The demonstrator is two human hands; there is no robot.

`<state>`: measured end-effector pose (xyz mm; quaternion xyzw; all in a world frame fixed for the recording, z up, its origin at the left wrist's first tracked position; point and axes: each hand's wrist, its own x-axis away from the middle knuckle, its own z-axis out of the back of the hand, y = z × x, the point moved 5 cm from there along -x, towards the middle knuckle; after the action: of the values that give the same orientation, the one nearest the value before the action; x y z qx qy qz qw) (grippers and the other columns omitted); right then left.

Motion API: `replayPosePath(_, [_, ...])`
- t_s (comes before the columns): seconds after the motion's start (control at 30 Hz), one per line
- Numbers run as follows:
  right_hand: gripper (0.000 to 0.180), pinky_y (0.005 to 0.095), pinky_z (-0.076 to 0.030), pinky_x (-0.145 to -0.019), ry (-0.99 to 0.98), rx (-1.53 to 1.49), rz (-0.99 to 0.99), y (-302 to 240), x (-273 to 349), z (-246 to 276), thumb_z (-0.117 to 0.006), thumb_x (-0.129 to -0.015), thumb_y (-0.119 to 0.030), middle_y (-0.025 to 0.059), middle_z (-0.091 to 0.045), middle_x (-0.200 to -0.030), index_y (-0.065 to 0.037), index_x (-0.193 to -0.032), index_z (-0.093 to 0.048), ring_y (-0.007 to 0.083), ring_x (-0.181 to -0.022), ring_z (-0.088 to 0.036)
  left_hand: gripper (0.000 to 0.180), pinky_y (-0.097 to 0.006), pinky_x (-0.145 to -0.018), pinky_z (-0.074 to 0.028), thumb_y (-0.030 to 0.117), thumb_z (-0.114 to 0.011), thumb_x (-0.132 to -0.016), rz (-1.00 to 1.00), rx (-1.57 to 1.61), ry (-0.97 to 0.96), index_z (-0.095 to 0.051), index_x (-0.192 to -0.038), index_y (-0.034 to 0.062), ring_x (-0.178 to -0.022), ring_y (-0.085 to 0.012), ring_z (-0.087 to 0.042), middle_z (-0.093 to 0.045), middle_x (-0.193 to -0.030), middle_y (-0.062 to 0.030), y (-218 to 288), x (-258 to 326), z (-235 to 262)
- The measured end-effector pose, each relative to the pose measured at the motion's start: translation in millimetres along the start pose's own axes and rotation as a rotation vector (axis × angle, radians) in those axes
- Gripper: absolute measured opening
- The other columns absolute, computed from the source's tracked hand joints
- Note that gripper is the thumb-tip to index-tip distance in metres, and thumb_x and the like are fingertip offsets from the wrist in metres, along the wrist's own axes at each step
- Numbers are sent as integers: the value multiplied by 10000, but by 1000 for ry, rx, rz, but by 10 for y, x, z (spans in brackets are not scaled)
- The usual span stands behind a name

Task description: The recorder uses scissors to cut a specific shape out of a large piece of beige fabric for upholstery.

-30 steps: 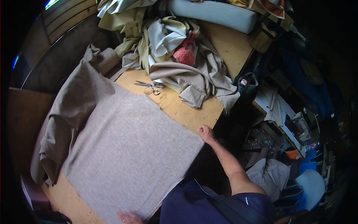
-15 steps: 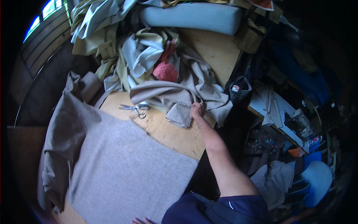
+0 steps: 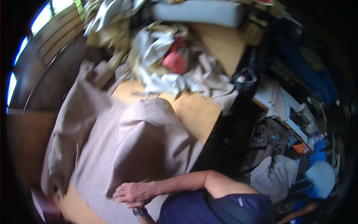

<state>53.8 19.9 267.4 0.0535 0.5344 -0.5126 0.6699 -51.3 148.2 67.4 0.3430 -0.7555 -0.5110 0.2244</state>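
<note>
My right hand [image 3: 135, 192] is closed at the lower corner of a beige-grey fabric piece [image 3: 151, 123], which arches up in a loose fold above the table. Right below it, overlapping, is my left hand [image 3: 135, 204], with a dark band on its wrist; its fingers are mostly hidden behind the right hand. Under the raised piece lies a larger flat sheet of similar fabric [image 3: 89, 164], spread across the wooden table [image 3: 203, 115]. Motion blurs the scissors [image 3: 143, 94] beyond the fold, and they show only faintly.
Heaped cloth in white, yellowish and beige [image 3: 153, 48] lies at the far side, with a red bundle [image 3: 174, 62] in it. A pale blue cushion [image 3: 197, 13] sits behind. To the right are a cluttered side table [image 3: 274, 102] and a pale blue chair [image 3: 319, 179].
My right hand has come from the far cloth pile back to my left hand, bringing a beige-grey fabric piece over the flat sheet. The view has shifted slightly.
</note>
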Motion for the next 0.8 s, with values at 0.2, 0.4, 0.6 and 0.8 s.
replayPosePath(0.2, [338,415,-515,-782,-347,-275,-748,54,1419,-658,-542,-947,-359,170,-670,-900,-45,-981,-664,354,-869,-650,847,-430,-1136,-300,672,-339,-974,406,359,453,-272,-1510,19,-1340,-295,-393,-374,-1496,-172,232,645,1517])
replayPosePath(0.4, [237,330,-488,-597,315,409,-1359,-121,2953,54,-677,-900,-260,80,-596,-674,-34,-840,-634,162,-613,-586,635,-376,-1013,-405,479,-530,-979,483,-110,281,-457,-1373,-14,-1163,-239,-517,-532,-1316,-149,85,851,2061])
replayPosePath(0.6, [738,445,-508,-865,932,-96,-1884,-353,3834,-134,-772,-777,-511,150,-556,-1223,-43,-1277,-494,291,-1089,-564,199,-257,-788,-450,206,-627,-965,523,-299,177,-611,-1050,27,-860,-90,-549,-633,-952,-23,-157,725,2214])
replayPosePath(0.8, [741,583,-354,-1076,1238,-697,-1706,-120,3746,-513,-712,-867,-315,214,-472,-1417,41,-1420,-370,361,-1319,-454,219,-263,-823,-462,188,-588,-983,418,-183,8,-616,-1090,0,-898,-102,-596,-666,-1005,-33,899,578,1922])
